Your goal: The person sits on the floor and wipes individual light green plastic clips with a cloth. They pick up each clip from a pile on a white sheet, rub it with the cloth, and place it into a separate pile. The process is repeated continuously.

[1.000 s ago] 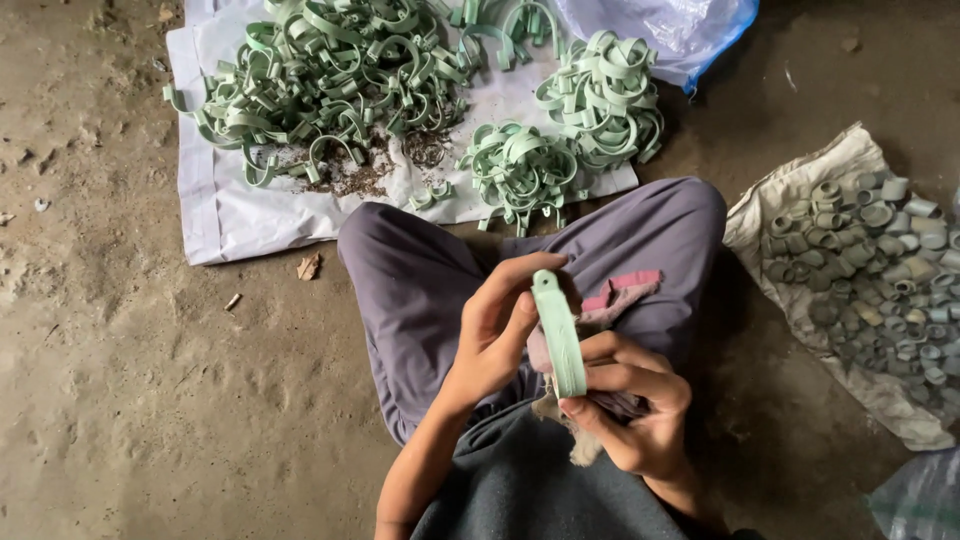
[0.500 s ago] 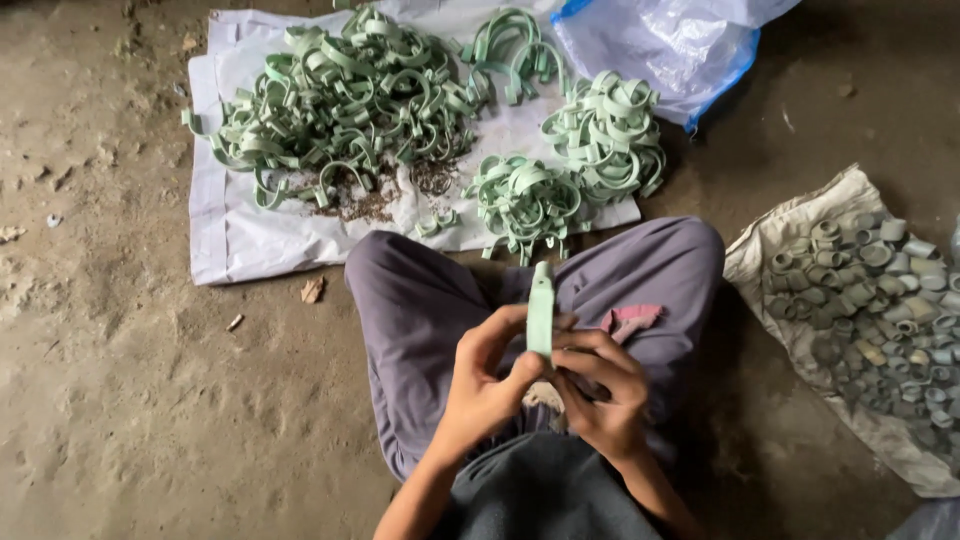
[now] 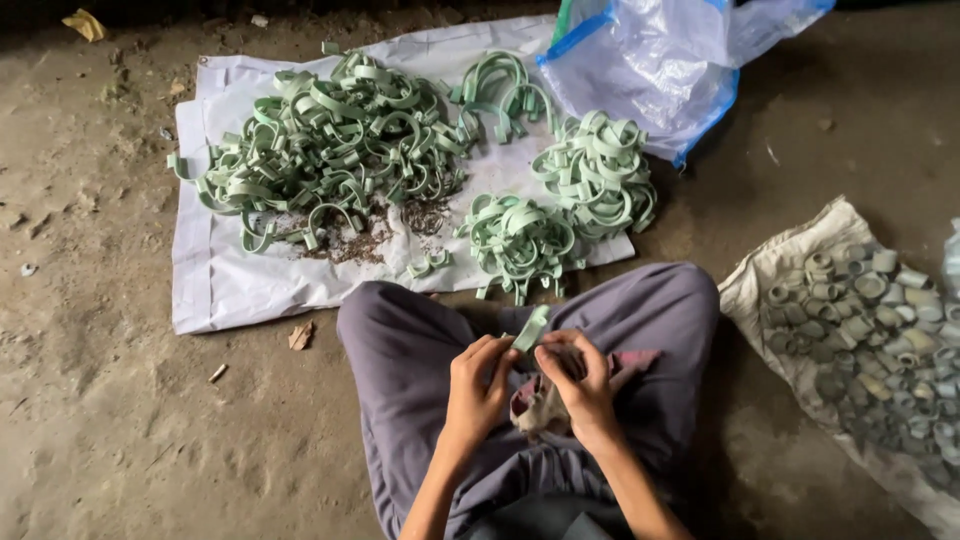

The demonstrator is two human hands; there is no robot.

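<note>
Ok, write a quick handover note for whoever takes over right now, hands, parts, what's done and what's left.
Left hand: holds the pale green strip over the lap.
Right hand: on the same strip, with a cloth under it.
White sheet ahead: big loose pile of green strips, plus three neater bundles.
Sack at right: grey-green rings.
Done: bundles. Left: loose pile, seemingly.

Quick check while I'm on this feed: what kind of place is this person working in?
Likely an informal floor-level workshop. The person sits on a bare dirt floor, pale green plastic strips are heaped on a white sheet, and short rolled pieces lie on a sack to the right.
</note>
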